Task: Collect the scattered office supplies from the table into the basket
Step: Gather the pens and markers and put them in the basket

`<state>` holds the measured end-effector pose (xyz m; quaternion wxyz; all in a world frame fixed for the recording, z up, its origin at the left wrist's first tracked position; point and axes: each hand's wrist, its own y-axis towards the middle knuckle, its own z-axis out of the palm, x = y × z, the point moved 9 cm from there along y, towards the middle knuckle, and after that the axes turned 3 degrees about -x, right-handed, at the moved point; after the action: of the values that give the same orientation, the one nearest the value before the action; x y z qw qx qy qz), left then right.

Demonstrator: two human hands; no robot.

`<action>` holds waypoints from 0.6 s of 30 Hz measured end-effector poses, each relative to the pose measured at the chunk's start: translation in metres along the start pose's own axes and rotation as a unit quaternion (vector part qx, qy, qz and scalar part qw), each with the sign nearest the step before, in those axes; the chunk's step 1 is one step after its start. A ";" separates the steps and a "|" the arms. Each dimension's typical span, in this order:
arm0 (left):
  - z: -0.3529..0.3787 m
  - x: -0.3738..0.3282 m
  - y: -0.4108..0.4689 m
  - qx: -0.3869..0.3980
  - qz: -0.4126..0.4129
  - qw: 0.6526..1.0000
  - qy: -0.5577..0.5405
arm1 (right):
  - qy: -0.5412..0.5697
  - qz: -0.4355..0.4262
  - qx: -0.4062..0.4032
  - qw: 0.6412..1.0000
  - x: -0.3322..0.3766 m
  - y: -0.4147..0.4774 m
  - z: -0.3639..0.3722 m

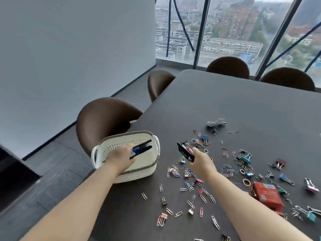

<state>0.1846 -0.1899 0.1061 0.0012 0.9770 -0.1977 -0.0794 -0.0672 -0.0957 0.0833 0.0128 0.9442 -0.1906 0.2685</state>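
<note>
A white perforated basket (149, 169) stands at the table's left edge. My left hand (120, 156) reaches into it, shut on a bundle of black and blue pens (141, 149). Just right of the basket, my right hand (199, 161) is shut on a flat black object with a red spot (185, 151), held above the table. Several coloured paper clips (191, 185) and binder clips (246, 159) lie scattered over the dark table (225, 105) to the right. A red box (267, 193) lies near my right forearm.
A crumpled grey bundle (216, 122) lies beyond the clips. Brown chairs (106, 117) stand along the table's left side and far edge. A white wall is on the left, a large window behind.
</note>
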 end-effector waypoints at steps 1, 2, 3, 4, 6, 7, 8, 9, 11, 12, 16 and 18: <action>0.009 0.012 0.004 0.027 0.010 1.000 0.004 | 0.003 -0.002 0.001 1.000 0.011 0.004 0.006; 0.017 0.021 0.007 0.049 0.019 0.999 0.002 | 0.003 -0.004 0.004 1.000 0.022 0.007 0.012; 0.024 0.029 0.011 0.067 0.025 0.997 -0.003 | 0.005 -0.006 0.006 1.000 0.030 0.009 0.018; 0.032 0.037 0.014 0.083 0.029 0.996 -0.007 | 0.011 -0.006 0.007 1.000 0.037 0.011 0.024; 0.046 0.046 0.021 0.108 0.040 0.993 -0.003 | 0.022 -0.008 0.003 1.000 0.046 0.016 0.032; 0.052 0.049 0.024 0.121 0.044 0.992 -0.004 | 0.025 -0.008 -0.002 1.000 0.049 0.018 0.033; 0.058 0.052 0.025 0.135 0.043 0.990 -0.017 | 0.026 -0.006 -0.007 1.000 0.051 0.021 0.034; 0.064 0.054 0.026 0.147 0.041 0.988 -0.039 | 0.026 -0.006 -0.011 1.000 0.054 0.024 0.035; 0.068 0.053 0.026 0.152 0.054 0.984 -0.078 | 0.023 -0.015 -0.010 1.000 0.060 0.029 0.038; 0.068 0.053 0.025 0.151 0.065 0.983 -0.087 | 0.021 -0.024 -0.006 0.999 0.066 0.032 0.041; 0.053 0.062 0.021 0.103 0.116 0.984 -0.087 | 0.008 -0.086 0.017 0.996 0.104 0.044 0.056; 0.028 0.072 0.017 -0.022 0.130 0.988 -0.078 | -0.021 -0.136 0.047 0.989 0.132 0.048 0.072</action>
<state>0.2394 -0.2327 0.0681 0.0172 0.9336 -0.3207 -0.1591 0.0549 -0.1961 0.0857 0.0008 0.9663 -0.0479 0.2529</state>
